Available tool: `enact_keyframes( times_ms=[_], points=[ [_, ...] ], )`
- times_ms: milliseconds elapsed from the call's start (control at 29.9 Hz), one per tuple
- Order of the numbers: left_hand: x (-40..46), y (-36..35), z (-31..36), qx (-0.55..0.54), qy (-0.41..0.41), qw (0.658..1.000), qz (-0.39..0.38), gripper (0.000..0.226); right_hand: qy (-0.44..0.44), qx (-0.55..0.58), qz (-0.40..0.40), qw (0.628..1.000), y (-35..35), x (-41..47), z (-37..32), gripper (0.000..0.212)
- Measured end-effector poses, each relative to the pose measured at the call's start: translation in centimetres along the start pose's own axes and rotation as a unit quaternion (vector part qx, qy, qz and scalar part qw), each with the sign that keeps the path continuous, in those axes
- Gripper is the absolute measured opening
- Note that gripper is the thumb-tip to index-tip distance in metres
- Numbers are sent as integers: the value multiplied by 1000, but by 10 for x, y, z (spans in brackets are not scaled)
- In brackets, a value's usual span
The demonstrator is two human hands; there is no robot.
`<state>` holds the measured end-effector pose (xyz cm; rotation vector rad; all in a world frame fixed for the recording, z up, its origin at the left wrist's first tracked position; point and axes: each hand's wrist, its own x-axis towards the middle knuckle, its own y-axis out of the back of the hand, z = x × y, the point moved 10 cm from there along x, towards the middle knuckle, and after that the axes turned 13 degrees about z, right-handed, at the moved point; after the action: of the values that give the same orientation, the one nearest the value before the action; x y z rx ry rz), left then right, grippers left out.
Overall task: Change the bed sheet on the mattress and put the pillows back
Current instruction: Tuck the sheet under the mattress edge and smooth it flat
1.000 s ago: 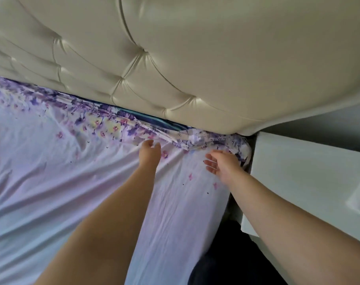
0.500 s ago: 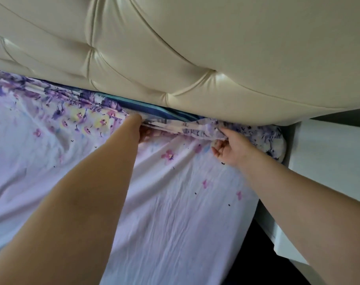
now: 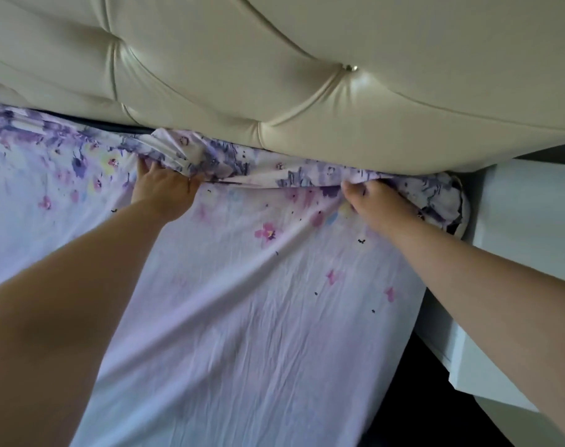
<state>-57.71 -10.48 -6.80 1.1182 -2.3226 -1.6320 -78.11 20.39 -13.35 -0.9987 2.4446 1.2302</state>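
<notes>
- The big cream headboard (image 3: 307, 75) fills the top of my view. The bed sheet (image 3: 258, 317), pale purple with small flowers, lies spread flat over the mattress below it. I cannot see the mattress itself, because the sheet covers it.
- The top edge of the sheet is bunched in a long fold (image 3: 258, 169) right against the bottom of the headboard. A thin dark strip (image 3: 113, 127) shows in the gap to the left of the fold.
- A white side cabinet (image 3: 526, 253) stands just beside the bed on my right.
- I think I am at the tucking step. The sheet is on, and its head end has to go down behind the mattress. I see no pillows, so that part is not done.
- My left hand (image 3: 165, 191) lies on the sheet with its fingertips under the bunched fold. I cannot tell if that grip is pinching the cloth or only pushing it.
- My right hand (image 3: 381, 201) is near the bed corner. Its grip is closed on the fold, with the fingers curled into the cloth.
- Next I should push the fold down into the gap and pull it smooth toward the corner, so no lump stays.
- Half a second ago my hands were closer together. Now they are spread wider apart along the fold, and less of the dark strip shows.
</notes>
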Motion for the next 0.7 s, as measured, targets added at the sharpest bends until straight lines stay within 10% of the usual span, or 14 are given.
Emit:
enact_keyframes(
  times_ms=[167, 334, 535, 702],
  points=[
    [1, -14, 1, 61, 44, 997, -25, 54, 91, -110, -3, 990, -7, 20, 1, 101],
    [5, -31, -3, -227, 290, 928, -57, 61, 75, -130, 9, 989, -7, 27, 3, 104],
    [76, -45, 19, -238, 139, 956, -101, 61, 82, -102, 44, 990, 0, 26, 6, 80],
    [83, -44, 19, -229, 180, 954, -63, 59, -47, -98, 177, 978, 36, 22, 53, 68]
  ],
)
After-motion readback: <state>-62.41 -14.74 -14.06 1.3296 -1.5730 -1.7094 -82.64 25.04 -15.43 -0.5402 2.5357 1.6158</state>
